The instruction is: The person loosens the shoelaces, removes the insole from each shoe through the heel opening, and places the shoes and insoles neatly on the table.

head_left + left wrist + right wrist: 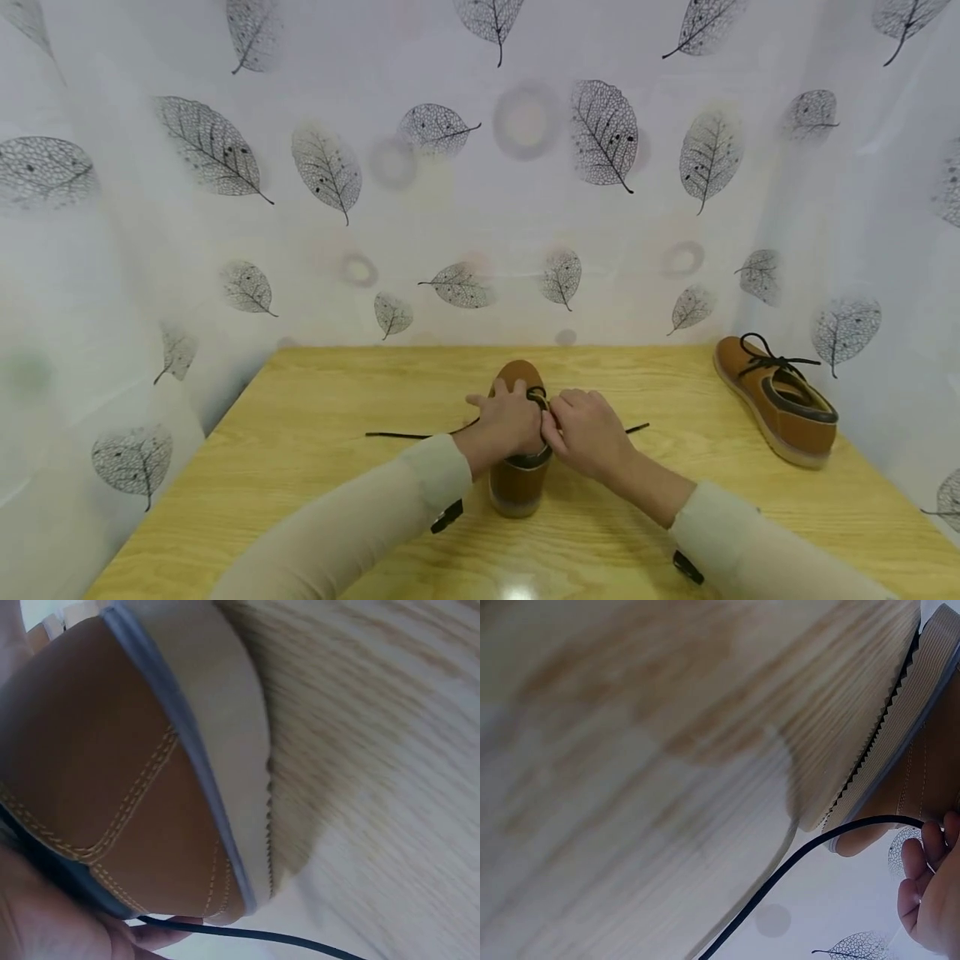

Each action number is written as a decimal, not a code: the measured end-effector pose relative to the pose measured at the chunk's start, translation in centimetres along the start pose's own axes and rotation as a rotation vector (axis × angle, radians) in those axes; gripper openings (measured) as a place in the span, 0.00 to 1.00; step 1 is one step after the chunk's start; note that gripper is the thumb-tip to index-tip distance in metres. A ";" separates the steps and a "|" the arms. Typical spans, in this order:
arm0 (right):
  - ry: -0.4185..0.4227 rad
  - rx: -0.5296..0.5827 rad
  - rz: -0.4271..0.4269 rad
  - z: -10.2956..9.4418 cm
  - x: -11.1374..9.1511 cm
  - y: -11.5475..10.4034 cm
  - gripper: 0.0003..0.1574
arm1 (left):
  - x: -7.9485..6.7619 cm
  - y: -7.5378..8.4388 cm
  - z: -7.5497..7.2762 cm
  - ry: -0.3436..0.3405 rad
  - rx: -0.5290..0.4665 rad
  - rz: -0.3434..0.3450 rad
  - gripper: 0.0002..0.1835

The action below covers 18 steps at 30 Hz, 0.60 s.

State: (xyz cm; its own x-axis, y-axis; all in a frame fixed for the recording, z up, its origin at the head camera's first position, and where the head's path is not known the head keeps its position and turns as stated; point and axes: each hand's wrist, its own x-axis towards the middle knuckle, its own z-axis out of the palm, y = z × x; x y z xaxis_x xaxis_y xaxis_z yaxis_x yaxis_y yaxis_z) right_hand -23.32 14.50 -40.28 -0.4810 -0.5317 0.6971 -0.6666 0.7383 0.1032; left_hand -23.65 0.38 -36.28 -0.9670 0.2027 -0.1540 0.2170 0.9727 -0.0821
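Brown shoe [517, 485] sits under the left hand [510, 422], fingers spread out; the right hand [592, 435], fingers curled, grips the shoe's right edge.

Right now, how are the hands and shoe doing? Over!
Left hand over near shoe; right hand curled at its right edge. Near shoe upright, black laces trailing both sides. Other shoe, tied, well aside.
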 end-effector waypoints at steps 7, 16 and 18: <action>-0.009 -0.016 -0.007 -0.2 0.0 0.0 0.17 | 0.2 0.2 -0.4 -0.080 -0.002 -0.002 0.20; 0.011 -0.033 -0.012 0.1 0.1 0.0 0.16 | 0.4 -1.0 -0.1 0.030 0.054 0.135 0.15; 0.013 -0.036 -0.010 0.2 0.1 0.0 0.16 | 0.2 -1.2 -0.3 0.012 0.081 0.164 0.14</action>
State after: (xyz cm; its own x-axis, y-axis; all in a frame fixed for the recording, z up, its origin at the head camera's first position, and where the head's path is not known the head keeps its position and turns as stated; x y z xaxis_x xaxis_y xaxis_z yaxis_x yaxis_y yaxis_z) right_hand -23.45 14.36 -40.38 -0.4665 -0.5342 0.7050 -0.6503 0.7474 0.1360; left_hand -24.15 -0.75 -35.95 -0.9191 0.3601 -0.1600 0.3818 0.9142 -0.1360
